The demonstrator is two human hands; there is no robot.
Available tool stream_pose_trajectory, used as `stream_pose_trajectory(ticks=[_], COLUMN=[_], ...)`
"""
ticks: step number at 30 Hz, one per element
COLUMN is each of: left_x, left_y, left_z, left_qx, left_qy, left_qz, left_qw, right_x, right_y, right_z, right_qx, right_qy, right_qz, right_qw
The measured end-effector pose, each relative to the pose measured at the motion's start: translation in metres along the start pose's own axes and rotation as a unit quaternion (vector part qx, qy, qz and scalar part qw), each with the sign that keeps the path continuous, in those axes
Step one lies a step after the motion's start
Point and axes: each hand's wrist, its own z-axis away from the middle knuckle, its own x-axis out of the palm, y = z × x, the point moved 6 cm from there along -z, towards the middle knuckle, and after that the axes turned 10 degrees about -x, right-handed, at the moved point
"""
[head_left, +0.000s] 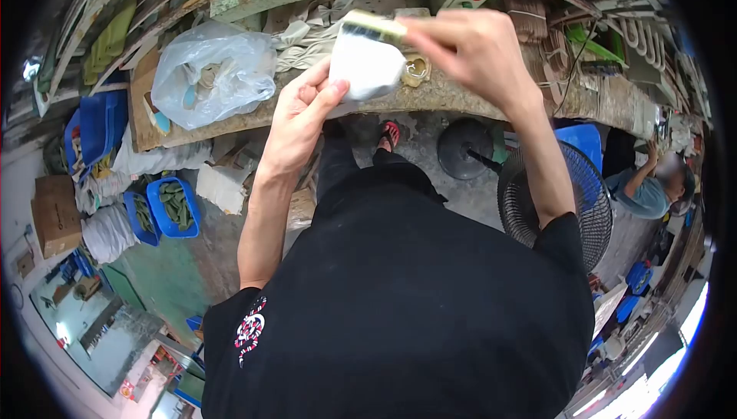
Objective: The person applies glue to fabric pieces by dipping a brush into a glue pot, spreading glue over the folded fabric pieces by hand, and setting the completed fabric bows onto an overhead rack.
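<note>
A white piece (368, 66) is held up over the workbench (476, 95) in my left hand (303, 112), its thumb pressed on the lower left edge. Against the top of the piece lies a brush-like tool (374, 28) with a pale yellow edge and a dark band. My right hand (480, 47), slightly blurred, has its fingers closed at the right end of this tool. Just right of the white piece, a small tan container (415, 70) stands on the bench.
A clear plastic bag (215, 74) lies on the bench's left part. Pale strips are piled behind the white piece. Below the bench stand a black fan (556, 196) and blue bins (173, 208). Another person (645, 189) is at the far right.
</note>
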Motion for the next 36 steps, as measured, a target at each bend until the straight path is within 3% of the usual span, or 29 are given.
stream_pose_trajectory(ticks=[2, 4, 5, 7, 10, 12, 14, 17, 19, 20, 21, 23, 25, 26, 27, 28, 29, 31, 32, 34, 35, 36], left_x=[-0.002, -0.006, -0.008, -0.003, -0.008, -0.014, -0.02, -0.017, -0.02, -0.021, -0.018, -0.014, -0.014, -0.015, -0.017, -0.015, -0.013, -0.011, -0.013, -0.005, 0.0, 0.006], left_y=[-0.005, -0.002, 0.0, 0.006, 0.003, 0.005, 0.005, 0.005, 0.004, 0.006, 0.008, 0.009, 0.007, 0.006, 0.007, 0.007, 0.007, 0.003, -0.003, -0.007, -0.011, -0.012], left_z=[0.001, -0.002, -0.002, 0.004, 0.002, -0.002, 0.004, 0.006, 0.002, 0.002, 0.002, -0.001, -0.002, -0.003, -0.004, -0.004, -0.004, -0.006, -0.007, -0.006, -0.004, -0.003], left_qx=[0.003, 0.012, 0.022, 0.024, 0.038, 0.058, 0.068, 0.074, 0.079, 0.079, 0.082, 0.091, 0.089, 0.084, 0.083, 0.085, 0.089, 0.068, 0.052, 0.025, 0.013, -0.006], left_qy=[-0.006, -0.004, -0.007, 0.004, 0.004, 0.027, 0.017, 0.01, 0.024, 0.025, 0.009, -0.016, -0.014, -0.01, -0.009, -0.01, -0.015, -0.009, 0.008, -0.007, -0.013, -0.042], left_qz=[0.012, 0.023, 0.032, 0.041, 0.058, 0.067, 0.101, 0.125, 0.151, 0.15, 0.164, 0.188, 0.191, 0.191, 0.189, 0.181, 0.171, 0.125, 0.082, 0.028, -0.001, 0.022], left_qw=[1.0, 1.0, 0.999, 0.999, 0.998, 0.996, 0.992, 0.989, 0.985, 0.985, 0.983, 0.978, 0.977, 0.978, 0.978, 0.98, 0.981, 0.99, 0.995, 0.999, 1.0, 0.999], right_x=[-0.005, -0.031, -0.033, -0.01, -0.007, -0.023, 0.002, 0.01, 0.002, 0.012, 0.019, 0.054, 0.046, 0.042, 0.043, 0.057, 0.078, 0.07, 0.048, 0.016, 0.015, 0.03], right_y=[0.029, 0.008, -0.011, -0.023, 0.016, -0.017, -0.032, 0.006, -0.015, -0.033, -0.041, -0.012, -0.014, -0.026, -0.037, -0.032, -0.013, 0.011, 0.011, -0.003, -0.012, 0.006], right_z=[0.005, 0.002, 0.001, 0.001, 0.012, 0.015, 0.02, 0.038, 0.044, 0.044, 0.037, 0.057, 0.067, 0.067, 0.058, 0.06, 0.071, 0.075, 0.071, 0.042, 0.033, 0.036], right_qx=[0.059, 0.074, 0.005, 0.016, 0.11, 0.042, 0.068, 0.209, 0.131, 0.088, 0.135, 0.282, 0.307, 0.2, 0.15, 0.182, 0.319, 0.371, 0.294, 0.162, 0.11, 0.099], right_qy=[0.052, 0.099, 0.112, 0.006, 0.119, 0.124, 0.077, 0.194, 0.256, 0.25, 0.149, 0.218, 0.314, 0.337, 0.285, 0.225, 0.195, 0.262, 0.303, 0.179, 0.106, 0.142], right_qz=[0.028, -0.055, -0.083, -0.016, -0.032, -0.074, -0.126, -0.148, -0.203, -0.261, -0.191, -0.267, -0.34, -0.31, -0.316, -0.278, -0.348, -0.392, -0.331, -0.22, -0.162, -0.193], right_qw=[0.997, 0.991, 0.99, 1.0, 0.986, 0.989, 0.987, 0.947, 0.936, 0.928, 0.961, 0.896, 0.832, 0.866, 0.892, 0.916, 0.86, 0.8, 0.844, 0.945, 0.975, 0.966])
